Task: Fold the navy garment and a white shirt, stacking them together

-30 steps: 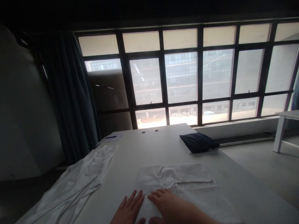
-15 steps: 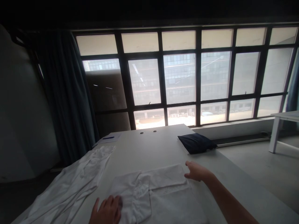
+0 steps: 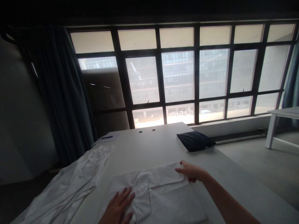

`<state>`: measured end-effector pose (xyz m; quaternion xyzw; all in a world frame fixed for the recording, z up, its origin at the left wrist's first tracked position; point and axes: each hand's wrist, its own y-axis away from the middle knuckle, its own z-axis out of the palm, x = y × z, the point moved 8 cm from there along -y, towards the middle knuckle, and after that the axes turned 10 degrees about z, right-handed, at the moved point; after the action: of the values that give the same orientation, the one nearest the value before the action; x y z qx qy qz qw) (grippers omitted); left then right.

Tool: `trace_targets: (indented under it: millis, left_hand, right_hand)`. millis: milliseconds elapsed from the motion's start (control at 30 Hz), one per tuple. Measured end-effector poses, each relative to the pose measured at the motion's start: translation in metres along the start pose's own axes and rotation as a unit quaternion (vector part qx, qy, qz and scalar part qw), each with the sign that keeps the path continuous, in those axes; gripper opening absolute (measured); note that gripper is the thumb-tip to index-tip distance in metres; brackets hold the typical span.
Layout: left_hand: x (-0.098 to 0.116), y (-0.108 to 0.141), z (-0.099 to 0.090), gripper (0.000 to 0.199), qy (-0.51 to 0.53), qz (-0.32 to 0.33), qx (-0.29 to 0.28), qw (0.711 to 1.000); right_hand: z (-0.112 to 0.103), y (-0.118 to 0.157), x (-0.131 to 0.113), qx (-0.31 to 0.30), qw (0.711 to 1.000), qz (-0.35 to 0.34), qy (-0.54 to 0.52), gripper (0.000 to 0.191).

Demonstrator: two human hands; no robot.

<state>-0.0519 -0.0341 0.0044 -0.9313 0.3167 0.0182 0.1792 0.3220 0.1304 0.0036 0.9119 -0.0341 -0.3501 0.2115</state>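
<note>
A folded white garment [image 3: 168, 196] lies at the near side of the white table [image 3: 149, 147]. My left hand [image 3: 120, 205] rests flat on its left part, fingers spread. At the garment's upper right corner, my right hand [image 3: 190, 171] pinches the edge of the cloth between thumb and forefinger. The other fingers of that hand curl beneath, close to the garment's right side.
Another white garment [image 3: 70, 183] is spread loosely along the table's left side. Behind it lie papers with a dark blue pen [image 3: 106, 137]. A folded dark navy cloth [image 3: 196, 140] sits at the right edge. A second white table [image 3: 271, 130] stands at far right.
My left hand has moved up and right onto the garment and flattened. My right hand has shifted left and closed on the garment's upper right corner. The view has shifted slightly.
</note>
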Motion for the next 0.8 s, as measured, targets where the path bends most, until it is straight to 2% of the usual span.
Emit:
trace_targets:
  millis: [133, 233, 333, 400, 500, 600, 667, 800]
  left_hand:
    - [0.000, -0.001, 0.001, 0.060, -0.025, 0.015, 0.008, 1.000]
    - [0.001, -0.001, 0.001, 0.060, -0.029, 0.016, 0.008, 0.999]
    - [0.002, 0.000, 0.000, 0.062, -0.029, 0.017, 0.005, 0.999]
    - [0.003, 0.000, 0.000, 0.062, -0.034, 0.014, -0.001, 0.999]
    - [0.004, 0.001, 0.003, 0.063, -0.041, 0.011, -0.015, 0.999]
    - [0.006, 0.002, 0.010, 0.064, -0.038, 0.011, -0.025, 0.999]
    - [0.005, 0.004, 0.016, 0.065, -0.037, 0.006, -0.030, 0.999]
    - [0.005, 0.008, 0.023, 0.070, -0.024, -0.006, -0.038, 0.999]
  right_hand:
    - [0.000, 0.006, -0.006, -0.042, 0.996, -0.045, 0.063, 0.101]
    - [0.000, 0.016, -0.015, -0.068, 0.987, -0.105, 0.101, 0.105]
    - [0.010, 0.023, -0.013, -0.155, 0.981, -0.085, 0.076, 0.103]
    - [0.015, 0.023, -0.010, -0.184, 0.981, -0.052, 0.025, 0.109]
    - [0.019, 0.021, -0.011, -0.177, 0.983, -0.051, -0.007, 0.121]
    - [0.026, 0.018, -0.011, -0.169, 0.984, -0.057, 0.007, 0.127]
    - [0.029, 0.015, -0.012, -0.158, 0.985, -0.068, 0.027, 0.125]
    - [0.029, 0.014, -0.015, -0.152, 0.984, -0.094, 0.027, 0.108]
